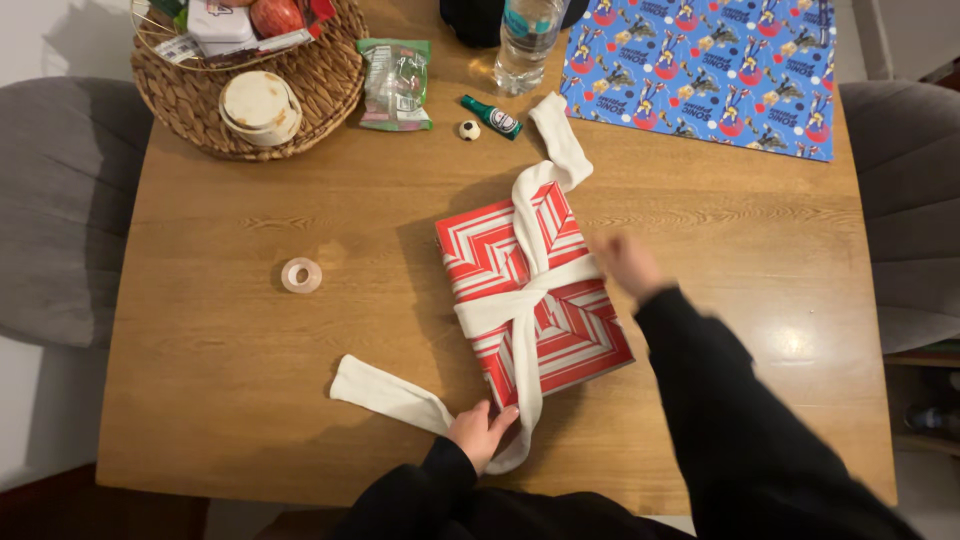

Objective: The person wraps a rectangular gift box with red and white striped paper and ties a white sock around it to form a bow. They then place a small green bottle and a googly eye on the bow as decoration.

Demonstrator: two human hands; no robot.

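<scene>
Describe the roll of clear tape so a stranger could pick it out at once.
Start at the wooden table and find the red-and-white striped gift box tied with cream ribbon at its middle. Look left across bare wood to the roll of clear tape. It is the only small translucent ring, lying flat and alone.

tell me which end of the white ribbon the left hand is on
The near end. The left hand presses the white ribbon at the red striped gift box's bottom edge, beside the tail lying to the left; the far tail lies loose near the small green bottle.
</scene>
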